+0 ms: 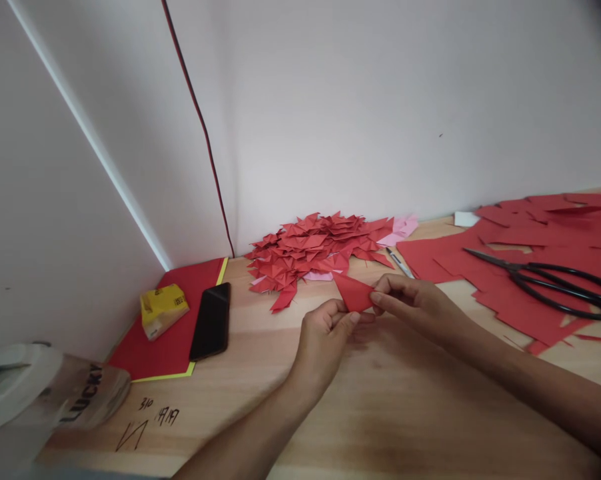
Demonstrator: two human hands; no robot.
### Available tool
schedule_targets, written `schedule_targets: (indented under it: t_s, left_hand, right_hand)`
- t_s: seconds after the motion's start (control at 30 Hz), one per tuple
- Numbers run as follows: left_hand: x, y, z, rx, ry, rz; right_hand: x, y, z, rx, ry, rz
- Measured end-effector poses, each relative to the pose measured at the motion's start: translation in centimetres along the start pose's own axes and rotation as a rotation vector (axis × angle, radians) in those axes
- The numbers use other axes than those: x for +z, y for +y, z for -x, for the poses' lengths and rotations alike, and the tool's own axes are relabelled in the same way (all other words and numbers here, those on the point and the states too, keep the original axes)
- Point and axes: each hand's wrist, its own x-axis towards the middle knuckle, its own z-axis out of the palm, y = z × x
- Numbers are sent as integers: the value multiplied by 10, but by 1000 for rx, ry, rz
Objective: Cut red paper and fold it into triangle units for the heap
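A small folded piece of red paper (pixel 353 292) is held up above the wooden table between both hands. My left hand (pixel 325 340) pinches its lower edge between thumb and fingers. At its right corner, the thumb and fingertips of my right hand (pixel 410 300) are closed on the same paper. Just behind it lies a heap of folded red paper pieces (pixel 315 247), with a few pink ones among them. The fingertips partly cover the lower and right edges of the held paper.
Black-handled scissors (pixel 555 280) lie on loose red paper sheets (pixel 520 233) at right, near a pen (pixel 399 262). On the left are a phone (pixel 210 321), a yellow packet (pixel 164 309) on red sheets (pixel 150 357), and a cup marked LUCKY (pixel 88 393). A wall stands behind.
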Motion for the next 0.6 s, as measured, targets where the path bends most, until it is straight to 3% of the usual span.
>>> schedule_targets:
  t_s: [0.3,0.6]
  left_hand:
    - [1,-8,1,27,-9,-65]
    - [3,-7,2,13,10,-91]
  right_hand:
    - [0,-3,1,-59,19,47]
    - [1,-1,1,-22,8,62]
